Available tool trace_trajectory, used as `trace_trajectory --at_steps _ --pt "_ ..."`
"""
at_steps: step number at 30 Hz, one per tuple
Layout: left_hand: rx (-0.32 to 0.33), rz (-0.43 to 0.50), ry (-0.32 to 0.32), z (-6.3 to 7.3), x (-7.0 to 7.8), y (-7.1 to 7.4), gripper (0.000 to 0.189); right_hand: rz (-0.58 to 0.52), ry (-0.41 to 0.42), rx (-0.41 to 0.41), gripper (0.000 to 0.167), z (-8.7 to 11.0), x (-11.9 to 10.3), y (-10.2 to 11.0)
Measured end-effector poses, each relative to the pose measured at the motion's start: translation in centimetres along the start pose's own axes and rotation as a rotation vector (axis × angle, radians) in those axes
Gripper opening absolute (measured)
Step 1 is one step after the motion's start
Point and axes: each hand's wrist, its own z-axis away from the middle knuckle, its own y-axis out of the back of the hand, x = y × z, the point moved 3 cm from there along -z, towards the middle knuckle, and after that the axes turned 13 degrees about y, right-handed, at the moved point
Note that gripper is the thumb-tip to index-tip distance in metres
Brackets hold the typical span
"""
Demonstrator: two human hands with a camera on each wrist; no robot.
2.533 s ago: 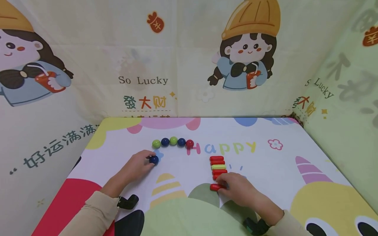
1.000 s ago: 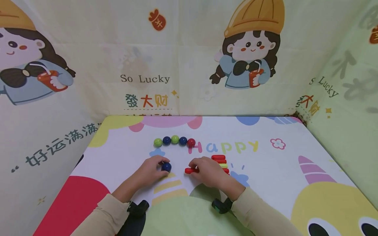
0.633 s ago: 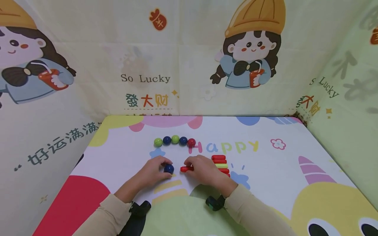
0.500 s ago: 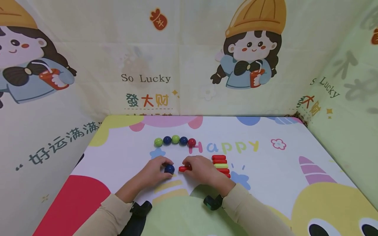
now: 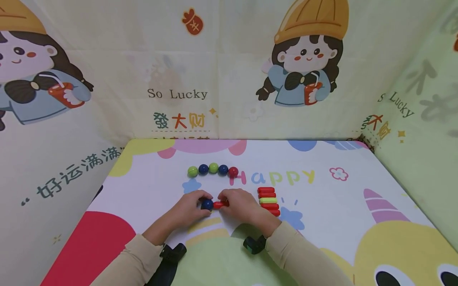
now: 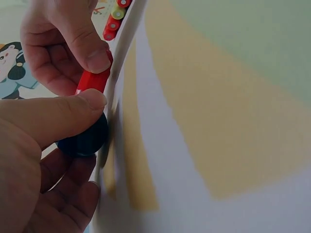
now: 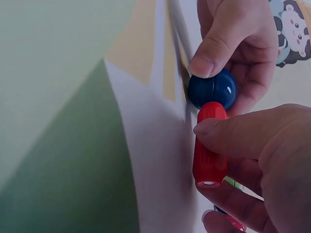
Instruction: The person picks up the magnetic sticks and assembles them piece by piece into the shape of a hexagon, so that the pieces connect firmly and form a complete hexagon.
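Rear cloth (image 5: 236, 79): I read "So Lucky" (image 5: 177, 94), "發大财" (image 5: 179, 121), and a "¥" sign on a printed red pouch (image 5: 193, 23) | Left cloth (image 5: 28, 159): "好运满满" (image 5: 67, 173) | Right cloth (image 5: 422, 171): "Lucky" (image 5: 401, 105), slanted; characters (image 5: 375, 122) below it broken by a fold | Tabletop (image 5: 332, 206): "Happy" (image 5: 273, 177) | Line (image 5: 184, 138) under "發大财": cut off by the tabletop edge, illegible to me

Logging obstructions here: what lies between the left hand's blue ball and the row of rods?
In the head view, the red rod and the right hand pinching it lie between the blue ball and the row of rods.
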Motion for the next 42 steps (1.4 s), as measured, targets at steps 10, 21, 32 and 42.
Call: trace_trajectory --at_steps 10,21,32,42 --pt "0.000 -0.010 0.000 -0.1 -0.2 0.2 0.034 -0.029 0.010 0.033 0.035 0.4 0.2 0.1" --pt "-0.030 -0.034 -0.047 0.1 0.0 0.3 0.037 -0.140 0.012 0.080 0.036 0.5 0.5 -0.2" --pt "0.009 -0.082 -0.047 -0.4 -0.1 -0.3 0.027 -0.165 0.010 0.108 0.039 0.2 0.4 -0.6" --pt "0.043 -0.092 -0.004 -0.4 -0.7 0.2 0.027 -0.069 -0.039 0.132 0.043 0.4 1.9 1.7"
